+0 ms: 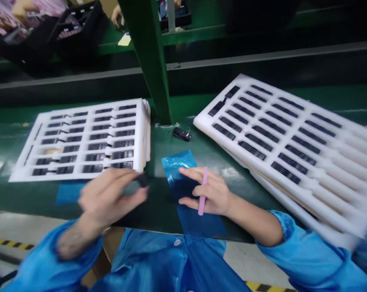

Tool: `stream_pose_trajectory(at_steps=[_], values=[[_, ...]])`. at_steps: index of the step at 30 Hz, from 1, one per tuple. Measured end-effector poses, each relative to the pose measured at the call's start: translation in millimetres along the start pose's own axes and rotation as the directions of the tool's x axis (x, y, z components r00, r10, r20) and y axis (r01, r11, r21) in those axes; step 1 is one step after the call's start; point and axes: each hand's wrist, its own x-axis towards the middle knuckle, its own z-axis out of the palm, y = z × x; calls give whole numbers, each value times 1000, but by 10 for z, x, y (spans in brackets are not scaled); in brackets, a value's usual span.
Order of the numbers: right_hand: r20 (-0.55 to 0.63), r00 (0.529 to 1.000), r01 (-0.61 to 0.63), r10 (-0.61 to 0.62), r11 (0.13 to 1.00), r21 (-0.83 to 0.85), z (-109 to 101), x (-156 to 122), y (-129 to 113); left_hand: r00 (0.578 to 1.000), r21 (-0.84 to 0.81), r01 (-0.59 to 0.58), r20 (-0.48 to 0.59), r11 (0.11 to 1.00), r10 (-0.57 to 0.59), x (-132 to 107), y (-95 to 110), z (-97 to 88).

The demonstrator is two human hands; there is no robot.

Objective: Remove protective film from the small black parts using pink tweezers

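My left hand [106, 198], blurred by motion, pinches a small black part [142, 179] between thumb and fingers beside the left tray's front edge. Pink tweezers [203, 192] rest in my right hand [212, 190], their tip pointing away from me; thumb and forefinger are spread apart. Under that hand lies a strip of shiny blue film [180, 162] on the green bench. To the left stands a white foam tray [90, 106] with rows of black parts in its slots. A larger white foam tray [198, 120] on the right is partly filled with similar black parts.
A few black pieces [182, 134] lie on the bench [162, 142] by a green post [153, 61]. More blue film [69, 192] shows under the left tray. Across the bench are black bins [76, 24] and other people's hands [117, 15].
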Motion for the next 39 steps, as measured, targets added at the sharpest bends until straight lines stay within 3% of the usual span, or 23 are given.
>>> stream_pose_trajectory(at_steps=[1,2,4,7,9,11,12,14,17,19,21,24,29,35,39], values=[[13,1000,7,-7,1000,-13,31,-17,-52,994,-34,-97,-62,995,95,38,254,260],[7,1000,-7,7,999,-40,58,-37,-90,990,-100,-117,-89,988,108,96,453,488],[-57,996,-80,74,990,-116,93,-65,-120,994,-214,-58,-102,975,36,222,684,831],[-163,977,-166,134,966,-201,89,-55,-67,980,-420,191,36,887,-194,302,758,1120],[-166,977,-170,136,963,-210,50,-25,6,930,-548,367,199,752,-309,287,739,1230],[-137,977,-186,161,963,-196,-14,1,95,880,-621,474,349,623,-321,260,701,1293],[-111,975,-212,193,958,-192,-54,9,145,870,-623,492,389,608,-304,247,674,1304],[-41,960,-278,275,938,-206,-138,12,254,892,-535,428,379,728,-246,225,600,1288],[75,924,-343,374,902,-263,-237,3,429,950,-228,99,311,969,-24,179,460,1216],[130,912,-348,390,900,-262,-258,-3,531,914,-122,-143,364,982,178,143,372,1185],[158,915,-334,371,917,-217,-240,-5,607,857,-132,-267,420,955,297,122,304,1183],[155,938,-287,311,945,-158,-191,-10,670,837,-212,-288,418,934,353,139,244,1221],[153,937,-289,314,943,-165,-231,-34,660,901,-92,-224,359,970,242,227,194,1333],[163,963,-147,213,927,-346,-358,-14,537,883,-84,-310,343,947,319,323,127,1497],[195,938,-191,288,895,-403,-393,-32,577,882,-134,-313,325,940,340,340,133,1482]])
